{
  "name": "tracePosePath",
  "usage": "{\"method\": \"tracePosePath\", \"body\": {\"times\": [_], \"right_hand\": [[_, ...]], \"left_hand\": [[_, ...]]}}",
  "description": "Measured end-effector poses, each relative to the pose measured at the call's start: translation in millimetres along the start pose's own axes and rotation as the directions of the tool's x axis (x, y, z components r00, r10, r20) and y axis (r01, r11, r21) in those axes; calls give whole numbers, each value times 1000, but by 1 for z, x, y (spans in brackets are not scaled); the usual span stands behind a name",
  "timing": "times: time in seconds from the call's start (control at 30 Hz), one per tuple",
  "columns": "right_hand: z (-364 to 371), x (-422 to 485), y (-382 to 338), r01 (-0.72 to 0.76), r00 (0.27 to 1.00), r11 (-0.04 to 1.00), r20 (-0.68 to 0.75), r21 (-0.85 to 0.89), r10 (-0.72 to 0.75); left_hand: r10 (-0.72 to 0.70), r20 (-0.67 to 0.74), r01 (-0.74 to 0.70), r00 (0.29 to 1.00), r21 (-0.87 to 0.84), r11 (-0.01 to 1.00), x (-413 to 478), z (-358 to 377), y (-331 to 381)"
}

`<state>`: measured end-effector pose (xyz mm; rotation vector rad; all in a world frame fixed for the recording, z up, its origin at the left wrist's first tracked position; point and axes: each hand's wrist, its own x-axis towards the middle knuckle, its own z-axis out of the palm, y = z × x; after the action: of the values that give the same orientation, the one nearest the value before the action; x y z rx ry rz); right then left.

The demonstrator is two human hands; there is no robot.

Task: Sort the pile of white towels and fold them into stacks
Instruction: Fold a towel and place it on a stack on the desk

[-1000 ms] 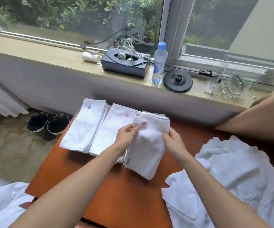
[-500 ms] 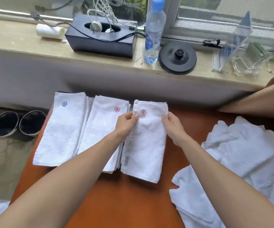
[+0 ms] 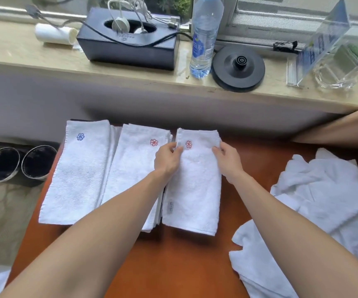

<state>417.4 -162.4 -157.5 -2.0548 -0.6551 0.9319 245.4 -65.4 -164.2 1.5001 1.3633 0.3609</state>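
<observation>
White terry, folded long and narrow with a red flower stitched near its far end: this folded towel (image 3: 195,190) lies flat on the orange-brown tabletop (image 3: 173,265). Both hands are on its far end. The left hand (image 3: 168,160) pinches the towel's left edge between thumb and curled fingers, just beside the flower. The right hand (image 3: 227,162) has its thumb on top of the cloth and its fingers bent round the right edge.

Touching the folded towel on its left is a stack (image 3: 130,168) of similar folded towels, also marked with a red flower. Left of that again lies a blue-flower stack (image 3: 77,175). To the folded towel's right, apart from it, sits a loose pile (image 3: 313,201) of crumpled white towels.

Beyond the folded towel runs a pale windowsill (image 3: 34,59) with a black box (image 3: 126,50), a water bottle (image 3: 202,39) and a round black kettle base (image 3: 238,65). Far to its left, two dark bins (image 3: 1,164) stand on the floor.
</observation>
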Motion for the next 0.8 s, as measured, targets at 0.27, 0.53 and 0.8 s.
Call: {"method": "tracePosePath", "body": {"times": [0.27,0.53,0.8], "right_hand": [[11,8,1,40,999,997,-20,-72,-41],[13,-81,25,105,989,994,97,35,-108],[13,-179,67,105,975,976,212,-193,-63]], "left_hand": [[-11,-3,11,1000,45,999,2,-4,4],[132,75,-123,988,-115,986,-82,-5,-43],[92,220,-98,971,19,995,-143,-21,-70]]}}
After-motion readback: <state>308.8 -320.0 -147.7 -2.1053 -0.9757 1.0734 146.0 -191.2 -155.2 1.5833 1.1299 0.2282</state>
